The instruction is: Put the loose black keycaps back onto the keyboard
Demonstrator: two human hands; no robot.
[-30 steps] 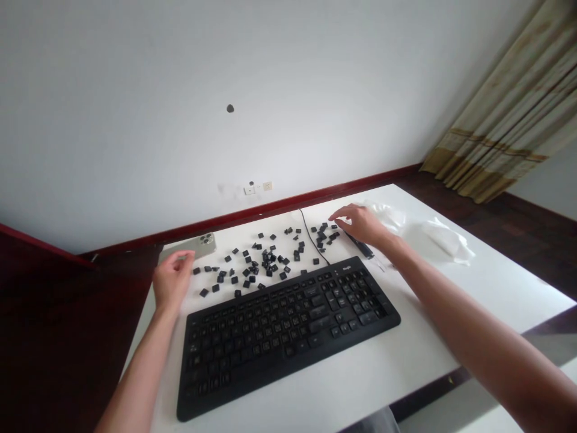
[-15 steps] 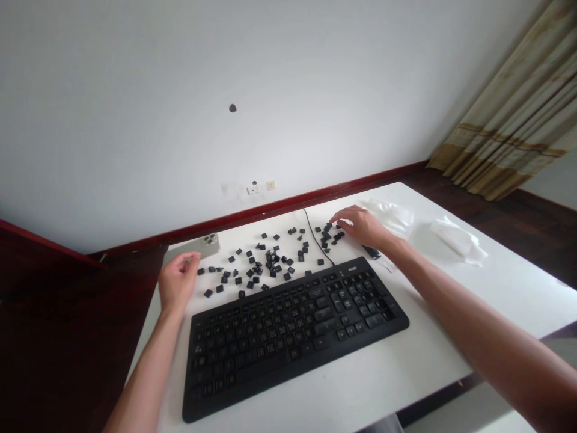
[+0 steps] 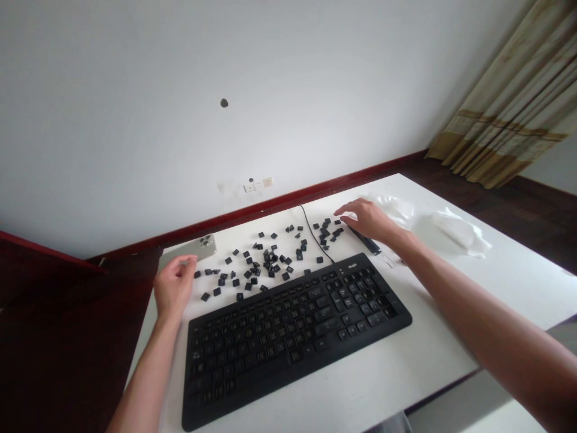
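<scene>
Keyboard [image 3: 270, 349], black, one: lying aslant on the white table [image 3: 351, 385], between the forearms, its logo showing at the far right corner. Keycaps [image 3: 247, 274], black, many: lying loose beyond the keyboard, the larger lot spreading left of the cable [image 3: 310, 226], a smaller lot clustering to its right. Cable, black, one: running from the keyboard's back edge to the table's far edge. Left hand [image 3: 174, 288]: hanging just left of the larger lot, thumb and forefinger curling close together; whether anything is sitting between them, one cannot tell. Right hand [image 3: 372, 221]: reaching over the smaller lot's right side, thumb and forefinger standing apart, the tips pointing at the nearest keycaps; contact is not showing clearly. The two hands are keeping well apart. Phone [image 3: 207, 245], pale, one: lying camera side up just beyond the left hand, which is partly covering it. Bar [image 3: 368, 243], black, one: lying partly beneath the right hand. Bags [image 3: 457, 231], white, two: lying crumpled at the table's right, one partly behind the right hand.
</scene>
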